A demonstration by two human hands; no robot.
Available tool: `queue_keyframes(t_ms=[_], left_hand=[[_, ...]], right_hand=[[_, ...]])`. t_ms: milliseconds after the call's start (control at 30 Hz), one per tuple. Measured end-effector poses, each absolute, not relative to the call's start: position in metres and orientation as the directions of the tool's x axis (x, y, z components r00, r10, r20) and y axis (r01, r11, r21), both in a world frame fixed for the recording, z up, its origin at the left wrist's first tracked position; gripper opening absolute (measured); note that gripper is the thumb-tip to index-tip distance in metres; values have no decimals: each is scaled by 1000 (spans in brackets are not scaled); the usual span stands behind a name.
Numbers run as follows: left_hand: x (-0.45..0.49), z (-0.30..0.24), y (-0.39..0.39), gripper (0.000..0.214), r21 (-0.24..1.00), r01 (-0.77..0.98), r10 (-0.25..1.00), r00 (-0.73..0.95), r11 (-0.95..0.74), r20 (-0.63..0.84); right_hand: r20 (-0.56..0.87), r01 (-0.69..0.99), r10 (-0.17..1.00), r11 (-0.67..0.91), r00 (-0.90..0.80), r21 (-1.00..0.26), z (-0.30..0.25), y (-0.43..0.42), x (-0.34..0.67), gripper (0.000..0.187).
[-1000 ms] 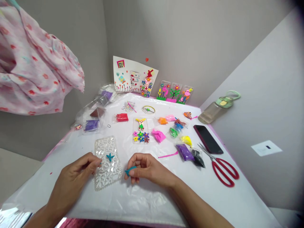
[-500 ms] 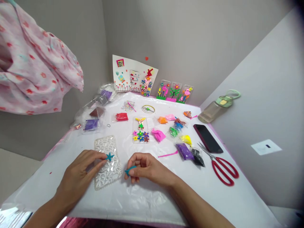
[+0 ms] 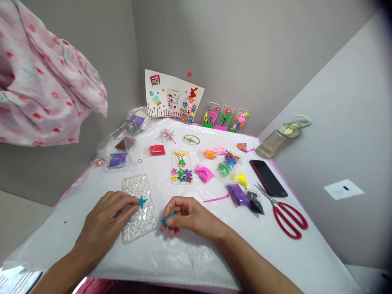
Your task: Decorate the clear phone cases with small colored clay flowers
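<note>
Between the thumb and forefinger of my left hand (image 3: 105, 220) is a small teal clay flower (image 3: 141, 201) with pointed petals. It is over a clear, lace-patterned phone case (image 3: 137, 228), which lies flat on the table. My right hand (image 3: 188, 216), just right of the case, is closed on a piece of teal clay (image 3: 168, 219); part of that clay is hidden by the fingers. Beyond my hands lies a clear phone case (image 3: 172, 167) bearing a clay rabbit (image 3: 181, 159) and several coloured clay flowers (image 3: 181, 175).
To the right lie red-handled scissors (image 3: 289, 220), a dark phone (image 3: 268, 178), and packets of purple clay (image 3: 238, 195) and black clay (image 3: 255, 203). A pink clay tool (image 3: 216, 199) is nearer my right hand. A water bottle (image 3: 277, 141) leans by the wall.
Almost nothing differs. Both hands keep their places and their hold on the teal pieces; the view has shifted very slightly.
</note>
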State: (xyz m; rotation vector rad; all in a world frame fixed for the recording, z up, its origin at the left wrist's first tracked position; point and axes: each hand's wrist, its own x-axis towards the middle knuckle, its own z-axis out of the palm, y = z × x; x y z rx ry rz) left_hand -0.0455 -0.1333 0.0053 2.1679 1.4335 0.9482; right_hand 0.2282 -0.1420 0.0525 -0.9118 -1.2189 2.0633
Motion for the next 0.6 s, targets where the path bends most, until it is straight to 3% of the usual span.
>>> queue_keyframes(t_ms=[600], left_hand=[[-56,13,-128,35,632,676,920,204,-380,335]], right_hand=[[-244,-115,771,-378,-588,-919,45,-141,228,42]])
